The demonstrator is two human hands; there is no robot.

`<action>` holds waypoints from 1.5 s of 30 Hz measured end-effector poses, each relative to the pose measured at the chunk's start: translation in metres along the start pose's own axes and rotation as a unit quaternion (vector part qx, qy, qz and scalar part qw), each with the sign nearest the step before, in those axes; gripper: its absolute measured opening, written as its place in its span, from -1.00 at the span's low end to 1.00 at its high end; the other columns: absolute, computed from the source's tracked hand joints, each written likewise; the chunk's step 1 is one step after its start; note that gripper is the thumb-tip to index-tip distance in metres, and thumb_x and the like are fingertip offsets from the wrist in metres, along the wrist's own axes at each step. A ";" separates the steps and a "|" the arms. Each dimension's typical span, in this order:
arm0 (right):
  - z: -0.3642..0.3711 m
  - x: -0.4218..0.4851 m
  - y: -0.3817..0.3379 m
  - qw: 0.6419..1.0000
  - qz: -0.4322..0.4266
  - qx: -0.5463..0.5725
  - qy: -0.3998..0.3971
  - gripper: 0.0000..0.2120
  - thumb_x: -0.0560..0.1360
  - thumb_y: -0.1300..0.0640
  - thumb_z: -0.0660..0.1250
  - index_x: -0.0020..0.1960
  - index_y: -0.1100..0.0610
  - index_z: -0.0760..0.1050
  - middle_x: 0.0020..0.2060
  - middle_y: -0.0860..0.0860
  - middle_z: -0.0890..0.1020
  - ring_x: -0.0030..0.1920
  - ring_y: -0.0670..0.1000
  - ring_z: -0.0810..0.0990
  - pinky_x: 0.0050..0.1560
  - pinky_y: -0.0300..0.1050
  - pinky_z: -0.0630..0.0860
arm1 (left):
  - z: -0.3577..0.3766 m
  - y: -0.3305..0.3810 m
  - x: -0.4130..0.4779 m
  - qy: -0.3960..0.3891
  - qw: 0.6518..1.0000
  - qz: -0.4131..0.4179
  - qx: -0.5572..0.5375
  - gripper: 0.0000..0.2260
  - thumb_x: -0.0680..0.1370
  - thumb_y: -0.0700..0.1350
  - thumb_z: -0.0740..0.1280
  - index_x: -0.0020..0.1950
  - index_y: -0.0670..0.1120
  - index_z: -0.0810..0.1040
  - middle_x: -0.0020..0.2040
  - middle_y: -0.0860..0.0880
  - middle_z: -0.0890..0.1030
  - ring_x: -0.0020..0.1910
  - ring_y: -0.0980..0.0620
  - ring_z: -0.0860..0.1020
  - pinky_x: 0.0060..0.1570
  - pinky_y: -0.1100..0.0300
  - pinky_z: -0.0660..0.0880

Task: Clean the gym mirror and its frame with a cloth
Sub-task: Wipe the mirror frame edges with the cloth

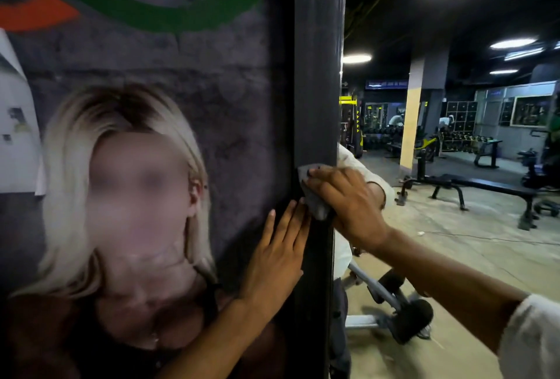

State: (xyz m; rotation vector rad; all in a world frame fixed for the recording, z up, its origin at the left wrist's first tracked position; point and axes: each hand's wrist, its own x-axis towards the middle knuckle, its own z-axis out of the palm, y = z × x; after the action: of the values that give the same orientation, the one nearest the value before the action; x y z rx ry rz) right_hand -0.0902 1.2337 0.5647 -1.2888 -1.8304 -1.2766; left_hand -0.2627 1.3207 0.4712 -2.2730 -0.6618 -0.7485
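Dim gym space with racks and ceiling lights fills the mirror [454, 227] on the right; its dark frame [318, 75] stands upright through mid-view, long axis vertical, with a printed poster [212, 105] on the wall to its left; the right hand [342, 196] lies across the frame, fingers nearly straight, pressing a grey cloth [316, 207] against it, a bunched end hanging below the palm; the thumb is hidden, so it may be pinching; the left hand [272, 257] rests flat on the poster, touching the frame's left edge just below the cloth; frame extends above and below, so the wipe likely runs along it; glass lies just right of the working hand.
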 end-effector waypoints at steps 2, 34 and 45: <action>-0.019 0.028 0.006 0.999 0.003 -0.011 0.043 -0.57 0.50 0.31 0.50 0.36 0.25 0.59 0.29 0.20 0.61 0.21 0.25 0.58 0.15 0.09 0.41 | 0.004 0.002 -0.006 -0.001 1.000 0.002 0.007 0.18 0.44 0.24 0.54 0.72 -0.26 -0.13 0.72 -0.29 -0.16 0.72 -0.25 -0.08 0.65 -0.24 0.09; 0.034 -0.064 -0.036 0.985 -0.143 -0.036 -0.086 -0.72 0.72 0.20 0.27 0.38 0.25 0.58 0.50 0.18 0.49 0.56 0.28 0.37 0.57 0.25 0.30 | 0.047 0.036 -0.092 -0.105 0.991 0.040 -0.066 -0.07 0.59 0.14 0.40 0.74 -0.21 -0.05 0.73 -0.22 -0.20 0.73 -0.16 -0.11 0.67 -0.19 0.02; 0.020 -0.065 -0.029 0.991 -0.086 -0.017 -0.099 -0.65 0.77 0.11 0.12 0.40 0.21 0.56 0.54 0.14 0.45 0.58 0.26 0.34 0.50 0.31 0.35 | 0.057 0.045 -0.095 -0.083 0.990 0.023 -0.109 -0.07 0.58 0.10 0.37 0.73 -0.24 -0.09 0.73 -0.23 -0.21 0.73 -0.18 -0.16 0.67 -0.18 0.04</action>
State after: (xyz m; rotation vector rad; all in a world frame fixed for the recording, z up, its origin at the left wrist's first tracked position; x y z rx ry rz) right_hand -0.0908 1.2248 0.4914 -1.3412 -2.1065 -1.3126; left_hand -0.2830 1.3068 0.3540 -2.5635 -0.6260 -0.6396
